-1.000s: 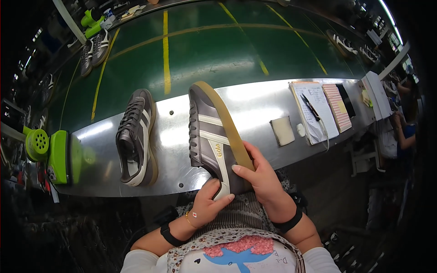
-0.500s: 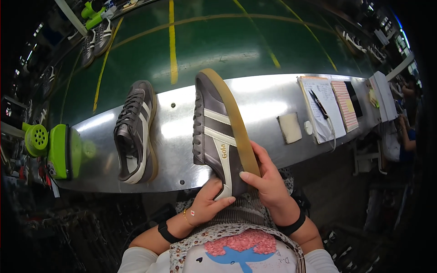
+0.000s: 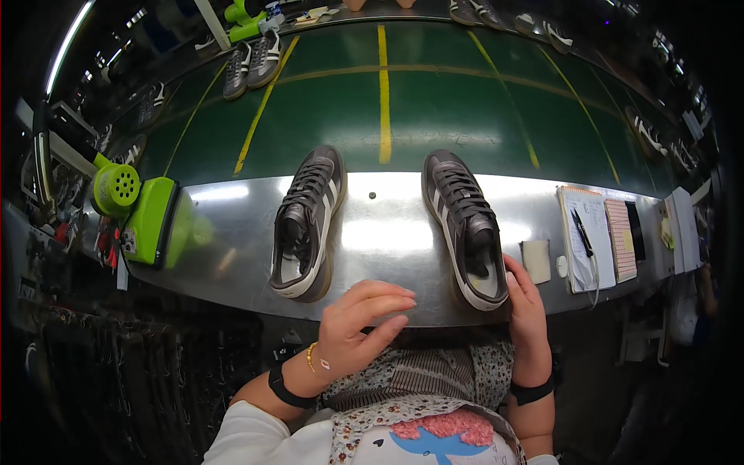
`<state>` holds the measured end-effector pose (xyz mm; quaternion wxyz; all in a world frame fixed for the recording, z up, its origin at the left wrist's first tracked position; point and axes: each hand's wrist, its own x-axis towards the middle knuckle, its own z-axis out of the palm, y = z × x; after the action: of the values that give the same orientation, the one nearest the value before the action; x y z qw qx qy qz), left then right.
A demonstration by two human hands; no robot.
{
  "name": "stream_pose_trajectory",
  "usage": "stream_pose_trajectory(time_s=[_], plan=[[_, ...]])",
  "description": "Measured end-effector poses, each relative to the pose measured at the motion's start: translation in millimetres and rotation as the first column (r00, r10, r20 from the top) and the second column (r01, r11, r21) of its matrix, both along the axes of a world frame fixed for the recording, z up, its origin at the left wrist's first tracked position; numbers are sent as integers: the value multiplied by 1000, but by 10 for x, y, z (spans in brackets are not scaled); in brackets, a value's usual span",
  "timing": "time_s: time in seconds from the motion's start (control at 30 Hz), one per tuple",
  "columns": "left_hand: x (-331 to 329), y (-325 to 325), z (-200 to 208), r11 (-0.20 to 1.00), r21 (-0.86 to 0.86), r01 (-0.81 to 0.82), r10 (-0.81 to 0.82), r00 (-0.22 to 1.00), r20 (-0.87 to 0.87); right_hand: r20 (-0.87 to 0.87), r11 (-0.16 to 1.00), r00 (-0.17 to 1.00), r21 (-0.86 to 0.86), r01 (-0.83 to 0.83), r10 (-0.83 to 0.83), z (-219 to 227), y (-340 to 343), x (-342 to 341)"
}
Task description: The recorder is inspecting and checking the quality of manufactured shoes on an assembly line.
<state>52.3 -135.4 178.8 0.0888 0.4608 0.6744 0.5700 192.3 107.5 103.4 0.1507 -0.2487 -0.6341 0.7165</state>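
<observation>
Two dark grey sneakers with white stripes and gum soles stand upright on the metal bench, toes pointing away: the left sneaker [image 3: 308, 221] and the right sneaker [image 3: 465, 225]. My right hand [image 3: 529, 316] is beside the heel of the right sneaker, its fingers stretched along the outer side and seemingly touching it; part of the hand's grip is hidden. Between the two heels, near the bench's front edge, my left hand [image 3: 363, 322] hovers with fingers extended and thumb apart, holding nothing.
Past the metal bench [image 3: 387, 298] runs a green belt [image 3: 434, 116] with yellow lines; more sneakers [image 3: 252, 66] lie along its far side. A bright green device [image 3: 151, 221] stands left. On the right are a beige pad [image 3: 535, 262], a notebook [image 3: 601, 267] and a black pen-like tool [image 3: 582, 232].
The sneaker held on its side in both hands now stands upright on the bench, right of the other one. My left hand has come off it. The view has shifted leftward.
</observation>
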Motion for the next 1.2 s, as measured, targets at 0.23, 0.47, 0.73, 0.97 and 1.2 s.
stream_pose_trajectory(time_s=[0.23, 0.47, 0.73, 0.97, 1.2], plan=[[-911, -744, -22, 765, -65, -641, 644, 762, 68, -36, 942, 945, -95, 321, -325, 82, 137, -94], [-1119, -756, -281, 919, -317, -234, 385, 706, 595, 186, 992, 978, 65, -112, 98, 277, 183, -473], [-492, -436, -450, 963, 119, -242, -49, 277, 960, -142, 853, 990, -515, -82, 9, 162, -84, -324], [-60, -83, -791, 883, 412, -223, -432, -45, 901, -207, 697, 972, -713, -74, -108, 143, -447, -186], [108, -5, -779, 868, 473, -150, -494, -160, 855, -243, 635, 962, -765, -111, -123, 103, -506, -42]])
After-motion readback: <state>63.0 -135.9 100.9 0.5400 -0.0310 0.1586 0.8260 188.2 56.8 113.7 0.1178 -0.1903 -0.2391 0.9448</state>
